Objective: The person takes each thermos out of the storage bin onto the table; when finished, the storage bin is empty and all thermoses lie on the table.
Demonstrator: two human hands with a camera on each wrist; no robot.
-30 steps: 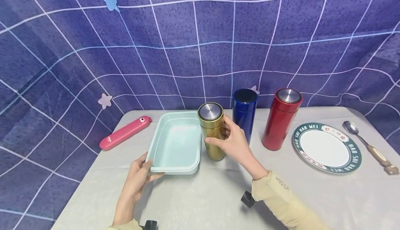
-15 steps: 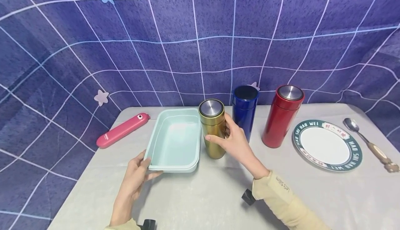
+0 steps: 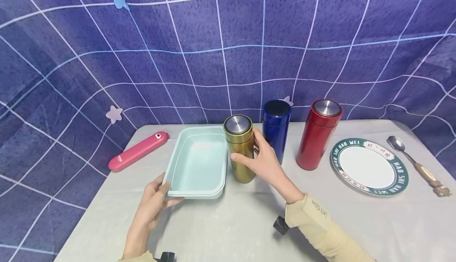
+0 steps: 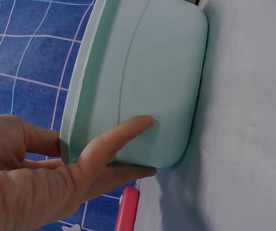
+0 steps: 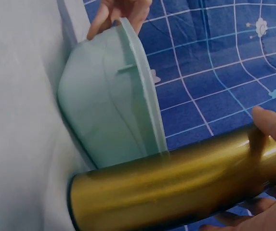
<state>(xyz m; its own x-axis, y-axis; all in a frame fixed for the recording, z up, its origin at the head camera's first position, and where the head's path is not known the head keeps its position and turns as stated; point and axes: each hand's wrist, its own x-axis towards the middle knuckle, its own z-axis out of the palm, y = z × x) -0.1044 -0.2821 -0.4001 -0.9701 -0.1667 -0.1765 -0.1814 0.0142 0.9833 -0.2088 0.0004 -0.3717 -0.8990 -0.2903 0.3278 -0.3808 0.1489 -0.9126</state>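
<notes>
A light green plastic basin point(image 3: 199, 163) sits on the table, its inside bare. My left hand point(image 3: 151, 202) grips its near left corner, thumb over the rim and fingers against the outer wall, as the left wrist view of the basin point(image 4: 152, 72) shows. Right beside the basin stands a gold thermos flask point(image 3: 239, 147) with a steel-topped lid. Around its upper body curl the thumb and fingers of my right hand point(image 3: 265, 161). In the right wrist view the gold flask point(image 5: 176, 183) has its base at the tabletop, close to the basin's side.
A blue thermos flask point(image 3: 276, 131) stands just behind my right hand, with a red thermos flask point(image 3: 318, 139) right of it. Farther right lie a green-rimmed plate point(image 3: 370, 167) and a spoon point(image 3: 420, 169). A pink case with an eye point(image 3: 139, 151) lies left of the basin.
Both hands keep their holds on the basin and the gold flask, which stay in place. Only the head view shifts slightly.
</notes>
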